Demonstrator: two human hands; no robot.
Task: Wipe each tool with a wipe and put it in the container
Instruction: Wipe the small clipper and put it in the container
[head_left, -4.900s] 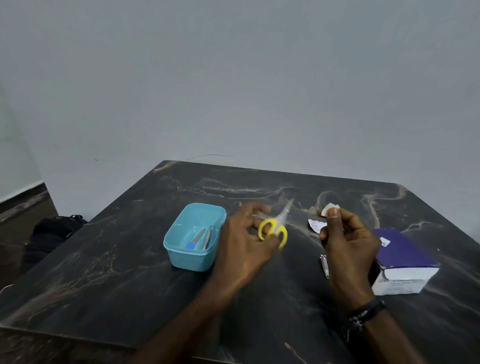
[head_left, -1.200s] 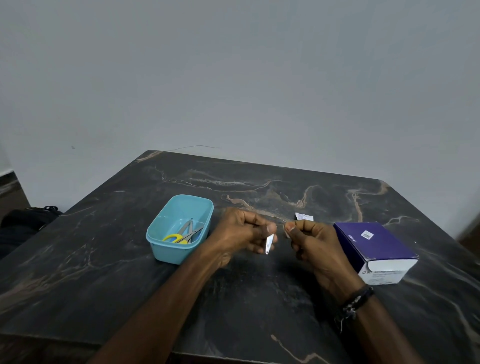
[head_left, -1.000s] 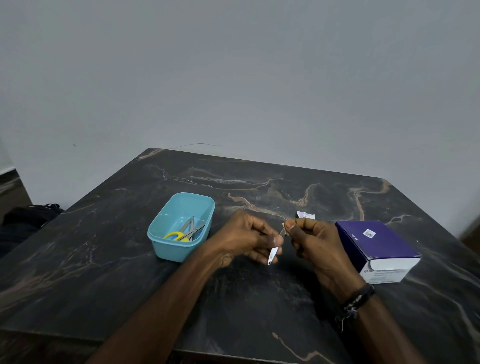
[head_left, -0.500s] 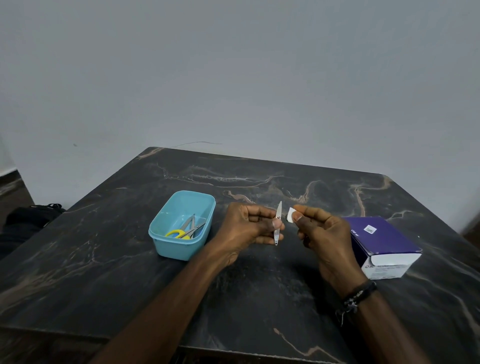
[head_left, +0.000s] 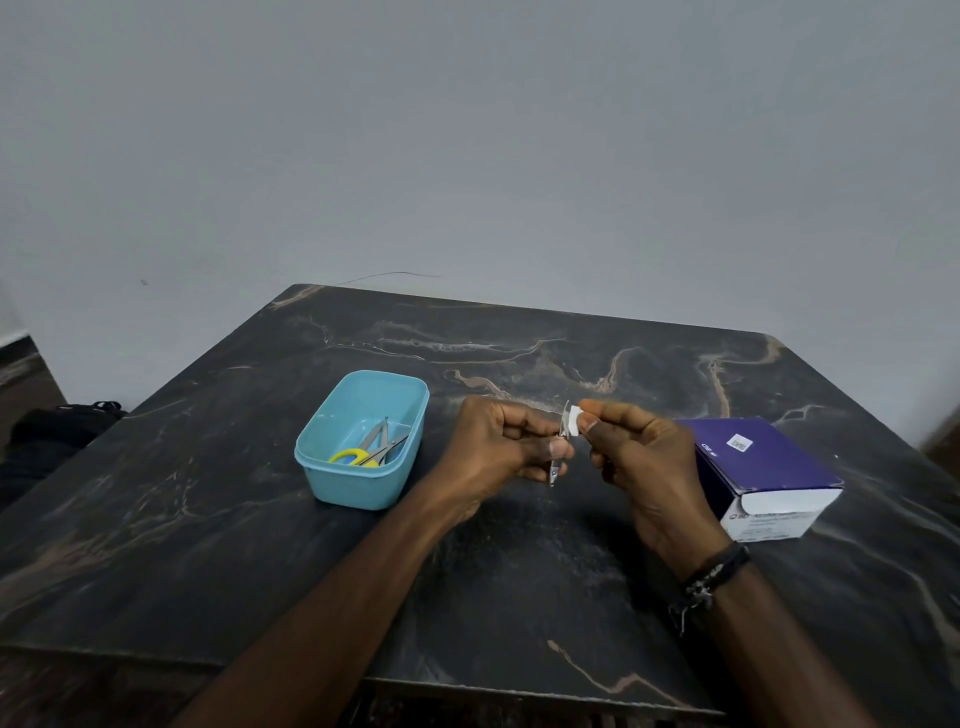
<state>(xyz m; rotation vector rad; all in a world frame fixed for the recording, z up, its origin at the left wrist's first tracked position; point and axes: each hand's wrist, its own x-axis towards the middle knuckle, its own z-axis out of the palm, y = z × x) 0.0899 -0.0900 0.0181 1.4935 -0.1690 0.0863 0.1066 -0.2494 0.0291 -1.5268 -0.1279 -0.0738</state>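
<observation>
My left hand pinches a small metal nail clipper, held upright above the table's middle. My right hand pinches a small white wipe and presses it against the clipper's upper end. To the left stands a light blue container. Inside it lie yellow-handled scissors and other metal tools.
A purple and white box lies on the dark marble table just right of my right hand. A dark bag sits on the floor beyond the table's left edge. A grey wall runs behind the table.
The scissors went into the container and my left hand took up the clipper. Over the last second the clipper turned upright, and the wipe moved onto its upper end.
</observation>
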